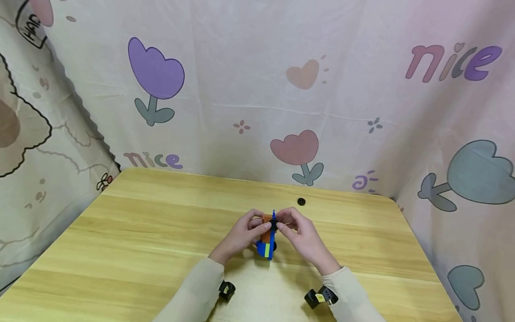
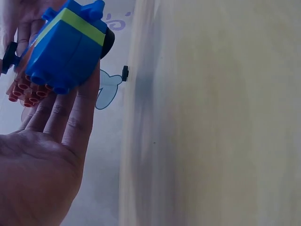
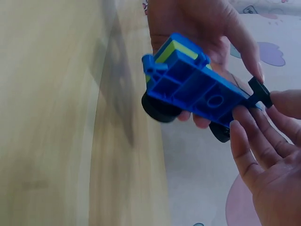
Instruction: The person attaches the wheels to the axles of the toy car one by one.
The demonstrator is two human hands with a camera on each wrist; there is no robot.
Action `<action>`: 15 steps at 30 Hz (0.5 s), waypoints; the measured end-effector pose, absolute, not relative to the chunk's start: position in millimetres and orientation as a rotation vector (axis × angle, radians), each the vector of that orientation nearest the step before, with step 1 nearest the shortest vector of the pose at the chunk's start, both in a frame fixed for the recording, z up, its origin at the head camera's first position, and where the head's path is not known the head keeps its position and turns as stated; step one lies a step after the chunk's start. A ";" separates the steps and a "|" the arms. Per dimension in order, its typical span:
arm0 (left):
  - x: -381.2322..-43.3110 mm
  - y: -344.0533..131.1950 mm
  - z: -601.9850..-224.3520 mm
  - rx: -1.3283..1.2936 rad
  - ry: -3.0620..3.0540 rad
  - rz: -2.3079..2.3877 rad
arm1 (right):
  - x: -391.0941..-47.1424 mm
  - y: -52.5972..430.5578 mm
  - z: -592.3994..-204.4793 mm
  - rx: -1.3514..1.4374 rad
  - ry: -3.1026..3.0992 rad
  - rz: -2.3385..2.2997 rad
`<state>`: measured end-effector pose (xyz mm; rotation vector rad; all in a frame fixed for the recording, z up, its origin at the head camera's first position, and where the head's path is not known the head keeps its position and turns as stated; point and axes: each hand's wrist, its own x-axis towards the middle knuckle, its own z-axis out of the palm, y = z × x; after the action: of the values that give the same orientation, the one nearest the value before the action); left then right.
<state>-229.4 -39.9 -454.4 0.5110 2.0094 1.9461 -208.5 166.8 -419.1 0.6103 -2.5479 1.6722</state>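
Note:
A blue toy car (image 1: 264,248) of building blocks, with orange blocks and a lime stripe, is held above the table between both hands. My left hand (image 1: 242,231) grips its body; in the left wrist view its fingers lie along under the orange studded blocks (image 2: 29,89). My right hand (image 1: 303,233) pinches a black wheel (image 3: 259,92) at one end of the car, against the end of a blue axle stub. The left thumb also touches that wheel. The right wrist view shows the ribbed blue underside (image 3: 193,89) and another black wheel (image 3: 160,109) on the car.
A loose black wheel (image 1: 301,201) lies on the wooden table (image 1: 141,232) beyond the hands, near the back edge. Printed cloth (image 1: 225,80) hangs behind the table and at its sides.

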 end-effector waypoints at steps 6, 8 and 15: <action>-230.4 -39.8 -455.3 0.542 2.019 1.947 | -209.3 166.0 -418.8 0.578 -2.492 1.818; -230.6 -40.0 -455.5 0.545 2.025 1.937 | -209.4 165.6 -419.1 0.569 -2.479 1.854; -230.1 -40.2 -455.0 0.576 2.012 1.934 | -208.1 164.0 -419.1 0.538 -2.452 1.902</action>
<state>-230.1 -40.2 -455.0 0.5758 2.0119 1.9340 -208.1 164.0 -419.1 0.5381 -2.4517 1.9024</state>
